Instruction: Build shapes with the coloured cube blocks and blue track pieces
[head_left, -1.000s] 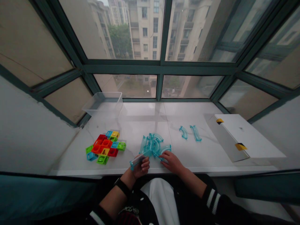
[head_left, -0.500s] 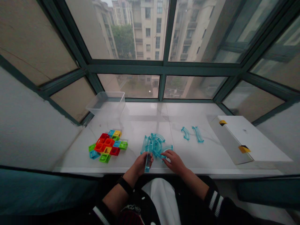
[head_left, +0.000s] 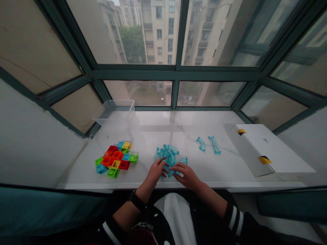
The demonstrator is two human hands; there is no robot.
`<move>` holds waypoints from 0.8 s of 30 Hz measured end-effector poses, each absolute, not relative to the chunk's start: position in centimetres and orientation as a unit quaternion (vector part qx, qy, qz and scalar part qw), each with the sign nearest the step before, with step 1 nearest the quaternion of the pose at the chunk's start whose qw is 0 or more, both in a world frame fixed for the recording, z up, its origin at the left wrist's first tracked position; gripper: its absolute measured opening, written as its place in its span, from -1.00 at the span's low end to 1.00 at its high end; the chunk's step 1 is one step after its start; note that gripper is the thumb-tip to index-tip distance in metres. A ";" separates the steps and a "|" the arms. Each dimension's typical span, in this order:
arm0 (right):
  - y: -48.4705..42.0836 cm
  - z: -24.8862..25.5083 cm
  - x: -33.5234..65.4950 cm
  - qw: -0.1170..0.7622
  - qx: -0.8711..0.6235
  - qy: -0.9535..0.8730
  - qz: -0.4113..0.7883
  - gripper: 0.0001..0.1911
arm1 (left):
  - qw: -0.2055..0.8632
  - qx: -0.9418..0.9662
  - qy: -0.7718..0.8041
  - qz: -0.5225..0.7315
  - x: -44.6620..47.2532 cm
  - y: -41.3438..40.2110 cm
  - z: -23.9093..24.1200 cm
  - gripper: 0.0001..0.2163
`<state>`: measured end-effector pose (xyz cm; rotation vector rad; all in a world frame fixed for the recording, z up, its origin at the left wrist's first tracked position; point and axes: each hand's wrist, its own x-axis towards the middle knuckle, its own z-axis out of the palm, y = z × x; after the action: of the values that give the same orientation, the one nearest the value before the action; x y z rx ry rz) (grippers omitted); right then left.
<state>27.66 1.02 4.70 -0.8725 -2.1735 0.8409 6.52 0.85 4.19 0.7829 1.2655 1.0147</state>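
Note:
A cluster of translucent blue toy track pieces [head_left: 171, 153], some straight and some curved, lies near the front of the white sill. At its near left side, my left hand [head_left: 155, 171] is closed with bent fingers on a blue track piece, mostly covered by the fingers. My right hand [head_left: 187, 175] comes in from the right, thumb and fingertips around the end of a small blue piece [head_left: 169, 173] between the hands. How these two pieces relate is too small to tell. Two loose blue pieces, a curved one [head_left: 201, 144] and a longer one [head_left: 214, 145], lie farther right.
Left of the hands sits a group of red, green, yellow and blue square blocks [head_left: 117, 156]. A clear plastic bin [head_left: 114, 112] stands at the back left by the window. At the right is a white box [head_left: 273, 149] with yellow-black tabs. The sill's front edge [head_left: 204, 185] runs beneath my forearms.
My left hand has turned and moved up over the cluster; the long straight piece it held upright no longer stands out. My right hand has shifted slightly left, closer to it.

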 end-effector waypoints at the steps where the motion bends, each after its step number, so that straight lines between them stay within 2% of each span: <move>1: 1.0 4.5 27.7 0.320 -0.331 -0.828 0.321 -0.71 | 0.621 0.343 0.546 0.445 6.5 0.8 4.2 -0.45; 10: 1.4 3.6 28.0 0.356 -0.353 -0.809 0.307 -0.76 | 0.622 0.379 0.490 0.480 6.8 0.5 3.7 -0.27; 16: 1.5 3.5 28.1 0.384 -0.357 -0.804 0.282 -0.77 | 0.657 0.399 0.468 0.437 7.2 0.0 2.9 -0.28; 24: 1.8 3.0 28.7 0.386 -0.381 -0.797 0.266 -0.75 | 0.651 0.397 0.465 0.449 8.1 0.8 1.2 -0.23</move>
<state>28.70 1.80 3.02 -0.9691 -2.0296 0.6773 8.06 0.82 1.23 0.9022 1.0556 1.0198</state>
